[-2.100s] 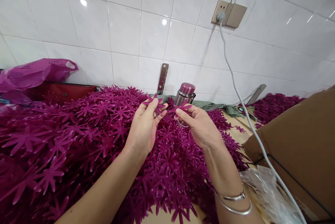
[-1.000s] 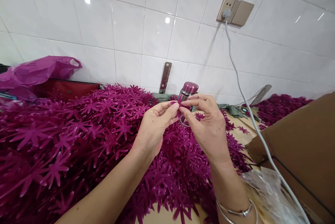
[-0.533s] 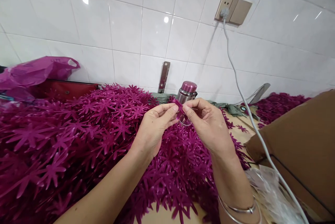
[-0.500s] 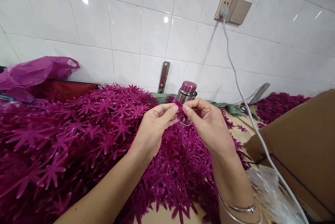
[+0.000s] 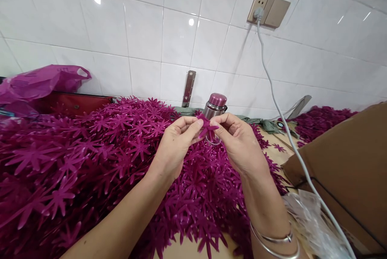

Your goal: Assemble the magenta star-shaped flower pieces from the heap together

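1. The pile of purple flowers (image 5: 90, 150) is the largest thing here. It covers the table from the left edge to under our wrists. We judge it lies loose and close so that either hand can reach it.
2. The cardboard box (image 5: 347, 170) stands at the right, just beside the pile. A grey cable (image 5: 272, 85) hangs from the wall socket (image 5: 267, 9) and crosses in front of the box.
3. A pink bag (image 5: 42, 81) lies against the tiles at the far left, and a metal flask (image 5: 215, 105) stands upright behind our fingers. Both are at the back, probably to keep them clear of the hands.
4. Our left hand (image 5: 175, 146) is curled, with thumb and forefinger pinching the left side of a flower piece (image 5: 207, 126).
5. Our right hand (image 5: 238, 142) is curled the same way and nips the right side of that piece. Bangles (image 5: 272, 239) sit on its wrist.
6. The flower piece is raised above the pile, between the two sets of fingertips and in front of the flask. We judge it is held up there so both hands can work on it in plain sight.
7. The piece is star-shaped, so it has no clear long axis. Its widest spread runs left to right from hand to hand. Its flat face tilts towards us, and one petal points right over the right thumb.
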Motion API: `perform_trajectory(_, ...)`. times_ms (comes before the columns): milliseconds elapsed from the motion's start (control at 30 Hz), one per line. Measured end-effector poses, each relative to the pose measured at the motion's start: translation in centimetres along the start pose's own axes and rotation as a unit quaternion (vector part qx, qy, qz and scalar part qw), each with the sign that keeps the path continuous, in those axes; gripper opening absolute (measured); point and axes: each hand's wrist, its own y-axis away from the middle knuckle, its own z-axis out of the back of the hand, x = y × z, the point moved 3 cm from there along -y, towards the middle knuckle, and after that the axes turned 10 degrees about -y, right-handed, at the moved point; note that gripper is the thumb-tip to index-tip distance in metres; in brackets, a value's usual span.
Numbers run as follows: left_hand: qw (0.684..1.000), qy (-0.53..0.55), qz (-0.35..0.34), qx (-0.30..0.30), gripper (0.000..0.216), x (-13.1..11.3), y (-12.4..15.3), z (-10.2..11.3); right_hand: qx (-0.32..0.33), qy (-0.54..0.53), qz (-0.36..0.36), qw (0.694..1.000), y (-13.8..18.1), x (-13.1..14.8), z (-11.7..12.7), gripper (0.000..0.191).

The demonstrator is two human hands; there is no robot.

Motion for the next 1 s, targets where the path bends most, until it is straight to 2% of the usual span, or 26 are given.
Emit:
perform_trajectory(167,0.999,0.048,0.008,-0.011,0.024,0.1,-0.3,0.4,-0.050,-0.088,-0.044,0.994,-0.6,-1.2,0.8,0.029)
perform_trajectory(367,0.997,0.060,-0.016,-0.045,0.025,0.4,-0.9,1.1,-0.099,-0.168,-0.050,0.979,-1.4,-2.7,1.6,0.038)
perform_trajectory(500,0.995,0.075,-0.027,-0.066,0.026,0.1,-1.1,1.6,-0.104,-0.190,-0.068,0.974,-1.7,-3.2,2.4,0.036)
perform_trajectory(600,0.994,0.081,-0.028,-0.066,0.024,0.1,-1.2,1.8,-0.108,-0.217,-0.092,0.966,-1.9,-3.5,2.7,0.027)
perform_trajectory(667,0.994,0.083,-0.025,-0.061,0.022,0.2,-1.2,1.8,-0.097,-0.225,-0.118,0.962,-2.0,-3.7,2.5,0.026)
perform_trajectory(800,0.994,0.086,-0.018,-0.064,0.021,0.3,-1.2,1.8,-0.051,-0.207,-0.154,0.965,-2.0,-3.9,1.8,0.044)
perform_trajectory(933,0.994,0.086,-0.019,-0.068,0.024,0.2,-1.1,1.8,-0.023,-0.156,-0.139,0.978,-1.6,-3.1,1.6,0.035)
perform_trajectory(1000,0.994,0.079,-0.025,-0.077,0.026,0.0,-1.1,1.8,0.031,-0.074,-0.119,0.990,-1.3,-2.4,1.8,0.029)
